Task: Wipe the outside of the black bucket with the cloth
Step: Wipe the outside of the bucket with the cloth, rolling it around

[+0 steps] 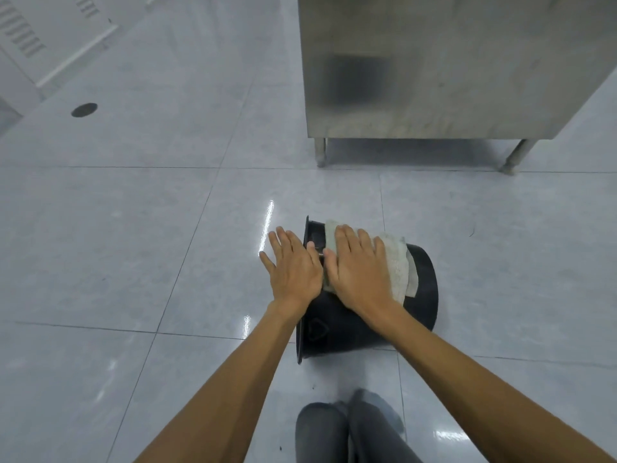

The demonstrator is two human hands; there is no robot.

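Observation:
A black bucket lies on its side on the tiled floor, its rim pointing left and its base to the right. A pale, worn cloth is draped over the bucket's upper side. My right hand lies flat on the cloth, fingers spread, pressing it against the bucket wall. My left hand rests with fingers apart at the bucket's rim, just left of the right hand, covering the opening's edge. A raised emblem shows on the bucket's near side.
A stainless-steel cabinet on short legs stands behind the bucket at the upper right. A round floor drain sits at the far left. My knees in grey trousers are just below the bucket. Glossy grey tiles surround everything.

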